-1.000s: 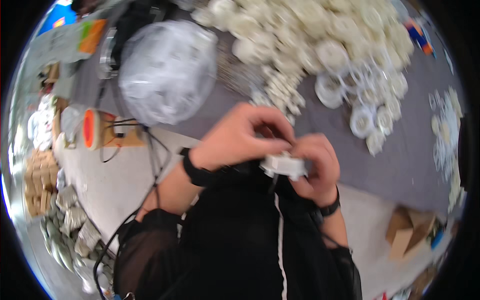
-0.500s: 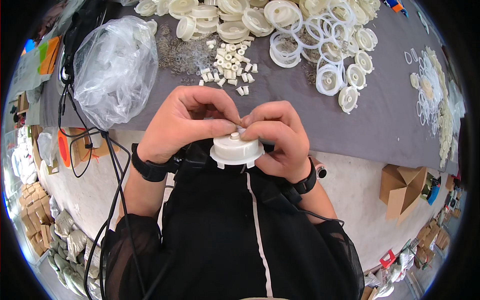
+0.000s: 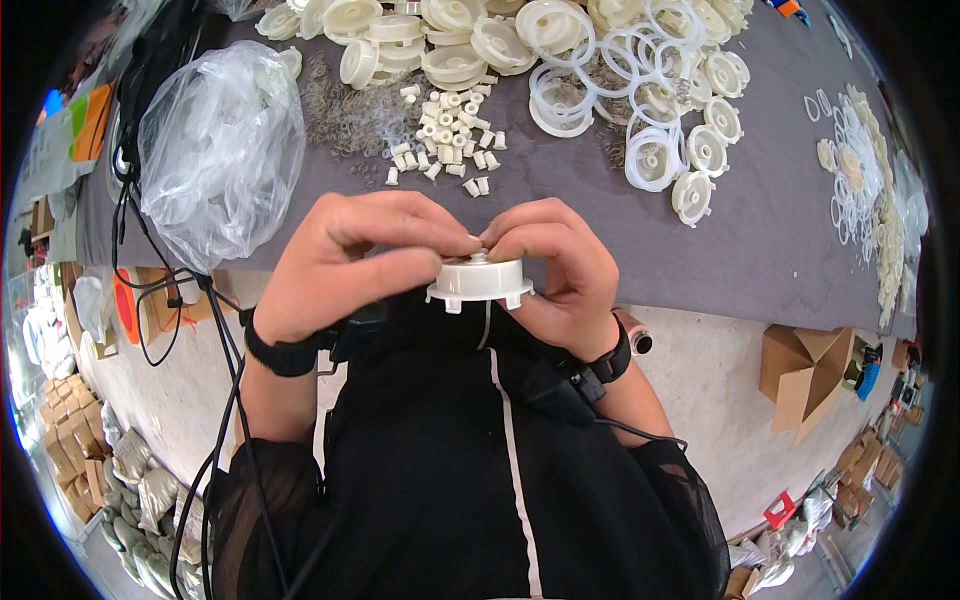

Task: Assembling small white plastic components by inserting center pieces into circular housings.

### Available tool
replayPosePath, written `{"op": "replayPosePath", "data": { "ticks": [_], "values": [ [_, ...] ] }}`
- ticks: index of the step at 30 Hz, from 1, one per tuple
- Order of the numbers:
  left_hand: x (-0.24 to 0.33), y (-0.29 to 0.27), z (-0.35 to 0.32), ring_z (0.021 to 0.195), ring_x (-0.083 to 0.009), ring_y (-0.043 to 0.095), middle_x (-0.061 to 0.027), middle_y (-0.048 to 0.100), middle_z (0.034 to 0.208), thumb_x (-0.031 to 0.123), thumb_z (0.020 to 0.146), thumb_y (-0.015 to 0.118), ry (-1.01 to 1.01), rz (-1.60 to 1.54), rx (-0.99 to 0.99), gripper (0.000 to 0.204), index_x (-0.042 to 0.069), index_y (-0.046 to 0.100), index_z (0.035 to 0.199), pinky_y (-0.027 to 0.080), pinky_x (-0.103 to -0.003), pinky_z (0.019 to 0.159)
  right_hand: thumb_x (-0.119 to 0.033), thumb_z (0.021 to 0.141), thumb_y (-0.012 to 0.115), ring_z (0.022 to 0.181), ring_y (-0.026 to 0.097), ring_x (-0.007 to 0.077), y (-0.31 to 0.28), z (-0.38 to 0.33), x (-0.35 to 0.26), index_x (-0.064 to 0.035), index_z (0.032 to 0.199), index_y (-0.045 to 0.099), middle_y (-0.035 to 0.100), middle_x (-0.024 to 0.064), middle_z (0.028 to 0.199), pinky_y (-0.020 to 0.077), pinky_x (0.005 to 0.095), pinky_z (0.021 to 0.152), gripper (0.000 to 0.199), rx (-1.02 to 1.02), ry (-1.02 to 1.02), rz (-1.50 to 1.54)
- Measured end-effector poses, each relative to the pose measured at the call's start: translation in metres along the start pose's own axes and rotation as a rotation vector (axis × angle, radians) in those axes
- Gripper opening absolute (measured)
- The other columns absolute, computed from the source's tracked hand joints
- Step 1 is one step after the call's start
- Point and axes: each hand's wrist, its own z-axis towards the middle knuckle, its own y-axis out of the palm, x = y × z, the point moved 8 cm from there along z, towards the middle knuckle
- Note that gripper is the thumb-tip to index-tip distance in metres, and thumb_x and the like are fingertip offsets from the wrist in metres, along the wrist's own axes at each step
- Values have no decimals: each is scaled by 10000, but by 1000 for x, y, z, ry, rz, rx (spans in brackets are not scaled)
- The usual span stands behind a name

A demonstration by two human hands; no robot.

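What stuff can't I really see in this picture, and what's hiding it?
All in the head view:
Cap: its underside faces away; the left hand and right hand cover part of its top.
Anything pinched above it: too small and covered to tell.
Springs: too small and tangled to count.
Far discs: cut off by the top edge.

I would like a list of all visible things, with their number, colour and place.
Held round part: one, white, between hands
Round housings: many, cream, table's far side
Small sleeves: dozens, cream, beyond hands
Springs: many, greyish, left of sleeves
Rings: many, translucent white, table's right half
Plastic bag: one, clear, table's left
Table: one, grey, before person
Cables: several, black, left
Cardboard box: one, brown, floor right
Packages: many, brown, floor left
Wristbands: two, black, wrists
Left hand: one, bare, at part's left
Right hand: one, bare, at part's right
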Motion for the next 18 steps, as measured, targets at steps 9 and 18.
{"op": "replayPosePath", "data": {
  "ticks": [9,18],
  "values": [
    [17,12,-6,968,-224,579,-156,600,1032,199,676,705,161,183,20,462,-30,632,1070,428,-317,841,25,601,687,702,615,223,0,5,-14,-47,865,618,607,82,854,491,287,576,283,-58,-76,-114],
    [7,11,-12,942,-225,570,-132,612,1005,141,660,745,215,288,104,349,4,671,973,436,-320,832,27,583,680,683,609,233,-4,3,-14,-49,863,602,607,81,844,490,298,561,300,-77,-131,-254]
  ]
}}
